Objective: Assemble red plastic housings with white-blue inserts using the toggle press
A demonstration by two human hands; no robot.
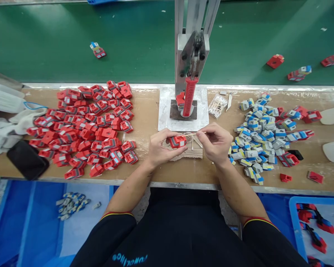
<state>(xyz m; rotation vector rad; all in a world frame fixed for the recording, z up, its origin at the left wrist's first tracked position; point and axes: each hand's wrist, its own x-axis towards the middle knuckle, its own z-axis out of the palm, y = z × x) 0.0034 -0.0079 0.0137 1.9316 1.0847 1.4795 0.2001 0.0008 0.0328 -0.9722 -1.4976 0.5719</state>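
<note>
Red part [178, 141] sits in the left hand [163, 146], pinched betw. thumb & fingers, just above a small cardboard pad [189, 152] near the front edge of the worktop [150, 111], mid-width. Right hand [215, 142] is clenched on a thin pale stick or swab, tip aimed at the part; can't tell if it touches.

Largest to smallest around it:
- Green belt [128, 40] beyond the back edge, w/ a few stray assembled pcs on it.
- Big heap of red parts [91, 126] on the left half of the worktop, reaching from back edge nearly to the front.
- Heap of grey-blue parts [263, 135] on the right half, some red ones mixed in at its fringe.
- Hand press [190, 55] at the back edge, centre, w/ red lever handle [189, 97] hanging down over a dark base plate; a red piece rests at its foot.
- White gloves & cloth at the left edge, dark phone [26, 159] near the front-left corner.
- Small bundle of swabs [217, 105] just right of the press.

Progress, judged from the heaps: both piles large, only a handful of joined pcs visible, so most work looks left. One part in hand now.

Nothing blocks the hands; press handle hangs close behind them, heaps crowd both sides.
</note>
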